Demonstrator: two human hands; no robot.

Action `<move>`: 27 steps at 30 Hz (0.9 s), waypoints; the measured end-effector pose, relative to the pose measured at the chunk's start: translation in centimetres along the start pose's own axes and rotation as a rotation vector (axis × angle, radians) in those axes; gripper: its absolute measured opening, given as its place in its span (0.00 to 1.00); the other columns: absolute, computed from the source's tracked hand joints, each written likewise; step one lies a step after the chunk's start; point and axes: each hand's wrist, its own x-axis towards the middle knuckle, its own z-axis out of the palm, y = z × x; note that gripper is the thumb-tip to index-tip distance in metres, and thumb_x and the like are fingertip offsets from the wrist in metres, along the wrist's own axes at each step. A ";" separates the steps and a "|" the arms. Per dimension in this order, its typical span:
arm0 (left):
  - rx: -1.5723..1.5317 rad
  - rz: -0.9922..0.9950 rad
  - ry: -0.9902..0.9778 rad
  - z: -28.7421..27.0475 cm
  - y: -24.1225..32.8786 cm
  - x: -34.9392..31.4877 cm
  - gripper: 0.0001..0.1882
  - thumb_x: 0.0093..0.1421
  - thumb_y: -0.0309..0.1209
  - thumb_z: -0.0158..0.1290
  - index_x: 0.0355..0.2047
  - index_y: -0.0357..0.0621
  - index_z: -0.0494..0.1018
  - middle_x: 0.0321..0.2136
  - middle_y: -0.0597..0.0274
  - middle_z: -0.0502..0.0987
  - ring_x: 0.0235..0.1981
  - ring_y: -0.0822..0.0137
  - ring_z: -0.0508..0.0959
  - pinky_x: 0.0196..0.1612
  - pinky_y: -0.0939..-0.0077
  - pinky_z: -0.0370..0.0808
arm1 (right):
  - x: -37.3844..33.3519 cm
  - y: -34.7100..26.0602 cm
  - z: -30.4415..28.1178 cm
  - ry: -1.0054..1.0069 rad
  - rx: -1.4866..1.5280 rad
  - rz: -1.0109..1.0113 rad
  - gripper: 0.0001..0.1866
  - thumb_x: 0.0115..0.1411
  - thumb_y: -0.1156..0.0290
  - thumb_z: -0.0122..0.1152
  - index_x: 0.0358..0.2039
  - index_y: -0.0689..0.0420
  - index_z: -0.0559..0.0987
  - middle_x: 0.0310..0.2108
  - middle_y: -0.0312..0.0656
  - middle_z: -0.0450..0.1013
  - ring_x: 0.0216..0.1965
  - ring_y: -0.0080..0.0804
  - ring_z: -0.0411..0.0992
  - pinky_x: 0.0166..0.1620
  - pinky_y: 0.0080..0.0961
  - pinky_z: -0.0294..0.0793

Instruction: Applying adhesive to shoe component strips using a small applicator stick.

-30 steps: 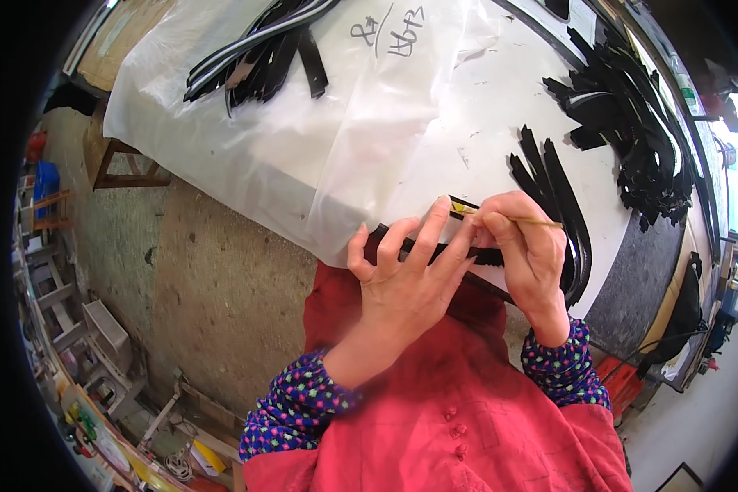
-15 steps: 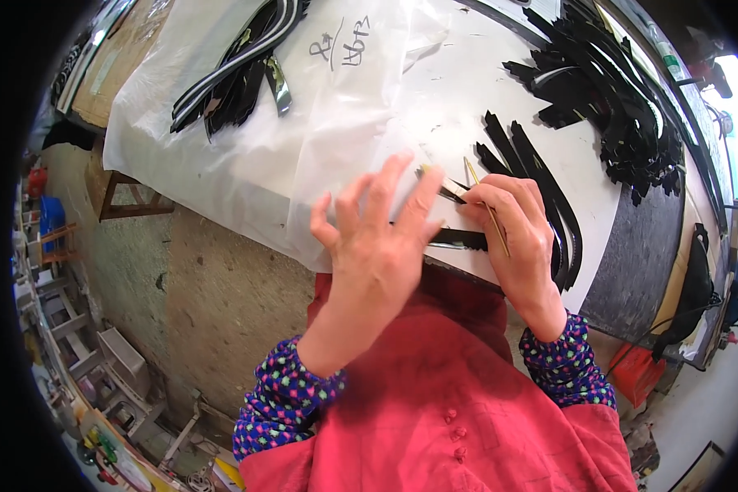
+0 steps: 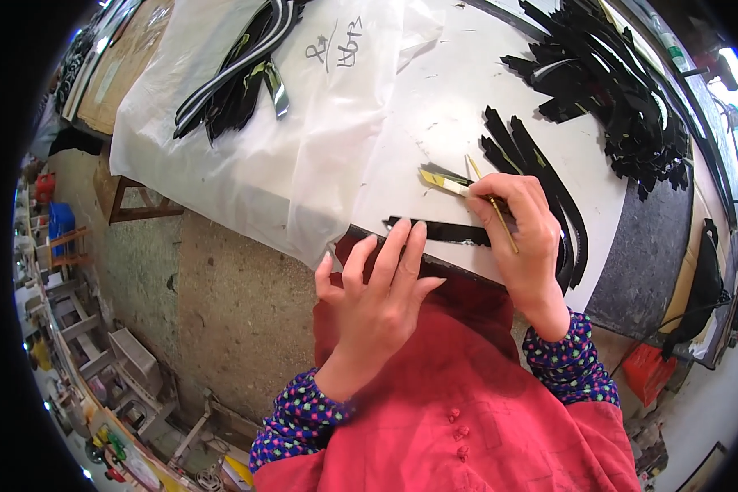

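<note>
A short black strip [image 3: 447,231] lies along the near edge of the white-covered table. My left hand [image 3: 377,291] has its fingers spread, with the index and middle fingertips on the strip's left end. Over its right end is my right hand [image 3: 525,234], pinching a thin gold-coloured stick [image 3: 504,227] that slants through the fingers. A small yellow and white piece [image 3: 443,182] pokes out leftward from the same pinch; I cannot tell what it is. Beyond this hand, several longer curved black strips [image 3: 549,176] lie side by side.
A large pile of black strips [image 3: 607,90] fills the table's far right. Another bundle [image 3: 238,82], with silvery edges, lies on white plastic sheeting [image 3: 303,148] at the far left. Dark table surface [image 3: 631,262] borders the white cover on the right. A wooden stool [image 3: 139,205] stands left.
My left hand has drawn back toward me and down onto the short strip's left end. The yellow and white piece shows more clearly beside my right hand, which has hardly moved.
</note>
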 end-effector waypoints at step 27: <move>0.028 -0.003 0.013 1.2 -1.0 0.0 0.26 0.64 0.48 0.55 0.61 0.59 0.73 0.66 0.76 0.66 0.59 0.64 0.59 0.64 0.51 0.46 | -0.3 -2.3 0.6 -0.162 0.085 0.045 0.14 0.52 0.86 0.68 0.39 0.60 0.79 0.35 0.43 0.76 0.37 0.43 0.73 0.41 0.34 0.74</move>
